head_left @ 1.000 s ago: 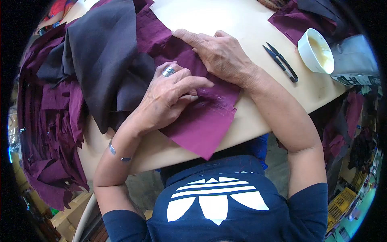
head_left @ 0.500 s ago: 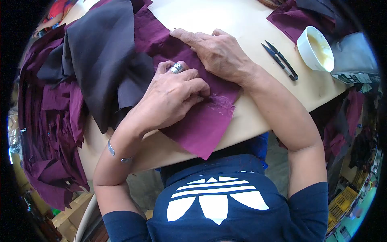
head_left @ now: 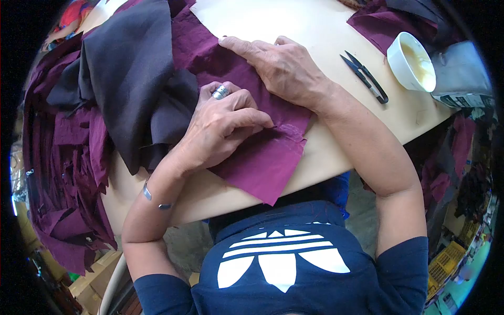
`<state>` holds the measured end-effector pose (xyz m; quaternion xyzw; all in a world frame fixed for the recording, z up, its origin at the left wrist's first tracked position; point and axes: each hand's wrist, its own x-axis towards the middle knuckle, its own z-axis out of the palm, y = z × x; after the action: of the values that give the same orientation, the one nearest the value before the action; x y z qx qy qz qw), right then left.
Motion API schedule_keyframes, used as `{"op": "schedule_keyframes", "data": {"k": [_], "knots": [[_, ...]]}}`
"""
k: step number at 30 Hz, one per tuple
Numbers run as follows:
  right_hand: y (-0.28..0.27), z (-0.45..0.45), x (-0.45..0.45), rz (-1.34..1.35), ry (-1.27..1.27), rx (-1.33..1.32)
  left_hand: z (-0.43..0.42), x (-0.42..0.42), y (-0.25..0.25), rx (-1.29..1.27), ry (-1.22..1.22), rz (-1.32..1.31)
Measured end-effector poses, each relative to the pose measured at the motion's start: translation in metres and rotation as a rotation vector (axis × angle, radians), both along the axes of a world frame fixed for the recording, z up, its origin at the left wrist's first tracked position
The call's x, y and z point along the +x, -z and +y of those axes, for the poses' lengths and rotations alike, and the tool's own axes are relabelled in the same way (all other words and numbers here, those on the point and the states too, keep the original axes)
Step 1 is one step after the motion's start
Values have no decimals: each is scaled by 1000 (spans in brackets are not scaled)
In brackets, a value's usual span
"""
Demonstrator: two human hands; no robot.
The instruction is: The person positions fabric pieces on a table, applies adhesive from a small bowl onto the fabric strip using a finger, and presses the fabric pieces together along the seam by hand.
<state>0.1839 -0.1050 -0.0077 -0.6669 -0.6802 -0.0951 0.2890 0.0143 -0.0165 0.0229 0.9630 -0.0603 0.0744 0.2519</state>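
A purple cloth piece [head_left: 257, 173] lies on the table with whitish, crinkled residue across its lower part. My left hand [head_left: 218, 123], wearing a silver ring [head_left: 220, 93], is closed over this cloth, thumb and forefinger pinched at the pale crinkled line. My right hand [head_left: 286, 65] rests on the cloth's upper right edge. Its index finger stretches left across the fabric, while the other fingers bend and are partly hidden. To the right of it lie black thread snips [head_left: 365, 77], blades apart. A dark grey cloth [head_left: 131, 68] is draped left of my left hand.
A white bowl [head_left: 396, 63] of cream-coloured paste stands at the right, beside a clear plastic bag [head_left: 464, 71]. Purple cloth pieces [head_left: 68, 157] hang over the table's left side. More cloth [head_left: 378, 26] lies at the far right. The table [head_left: 320, 157] ends near my body.
My left hand has shifted slightly left, its fingers drawn closer into a pinch. My right hand stays nearly still on the cloth.
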Motion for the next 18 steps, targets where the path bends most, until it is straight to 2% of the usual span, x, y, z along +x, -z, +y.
{"op": "schedule_keyframes", "data": {"k": [4, 7, 9, 11, 14, 18], "knots": [[0, -3, 7, 95, 38, 123, -2, 0, 0, 6, 1, -72], [-32, -32, 19, -24, 230, 16, 1, -3, 3, -15, 21, -136], [-43, -66, 23, -223, 417, -82, 4, -4, 1, -29, 54, -142], [-43, -94, 20, -243, 646, -255, 7, -3, 1, -56, 76, -156], [-32, -118, 25, -204, 690, -274, 10, -2, 2, -73, 118, -177], [-32, -125, 24, -21, 635, -278, 10, -3, 1, -81, 120, -167]]}}
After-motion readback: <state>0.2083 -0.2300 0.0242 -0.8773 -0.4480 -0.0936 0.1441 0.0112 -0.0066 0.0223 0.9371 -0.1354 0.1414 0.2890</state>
